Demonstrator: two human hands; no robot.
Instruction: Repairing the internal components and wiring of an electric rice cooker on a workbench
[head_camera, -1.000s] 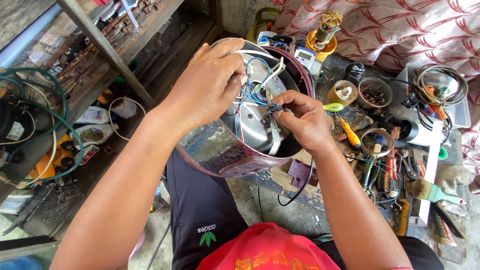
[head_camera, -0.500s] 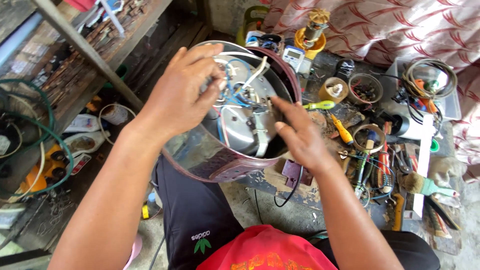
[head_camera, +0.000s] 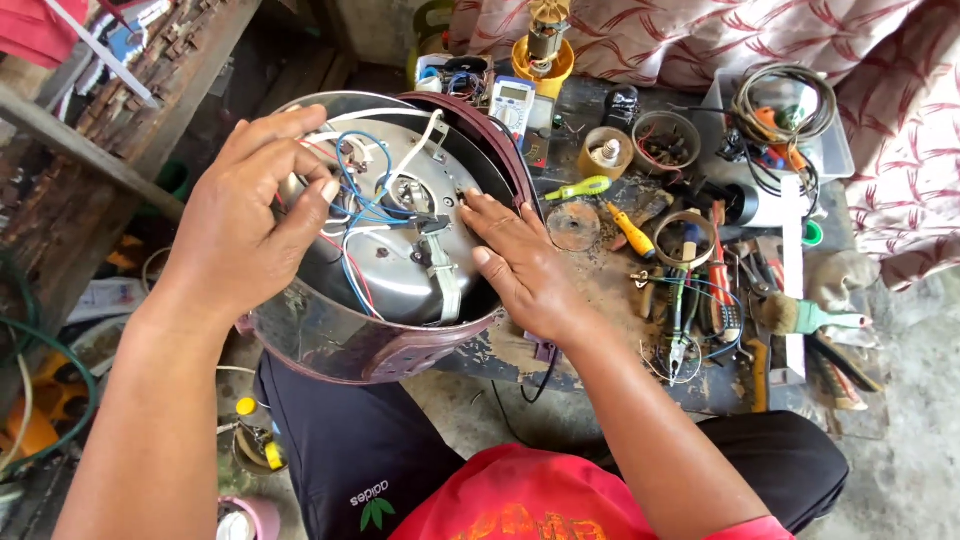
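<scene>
An upturned maroon rice cooker (head_camera: 345, 345) rests against my knee with its bottom open, showing a shiny metal plate (head_camera: 395, 270) and loose blue, white and red wires (head_camera: 360, 195). My left hand (head_camera: 250, 215) grips the cooker's left rim, thumb over the wires. Flat on the right side of the opening lies my right hand (head_camera: 520, 265), its fingers spread and the fingertips touching the metal plate beside the wiring. It holds nothing.
A low dark work board (head_camera: 600, 290) to the right carries screwdrivers (head_camera: 630, 232), pliers, a paintbrush (head_camera: 810, 318), a tape roll (head_camera: 684, 238), small tubs of parts and a multimeter (head_camera: 512, 103). A coiled cable sits in a clear tray (head_camera: 830, 150). Wooden planks and a green hose lie left.
My right hand let go of the wires it was pinching and spread flat on the cooker's rim. My left hand slid from the top of the wires to the left rim.
</scene>
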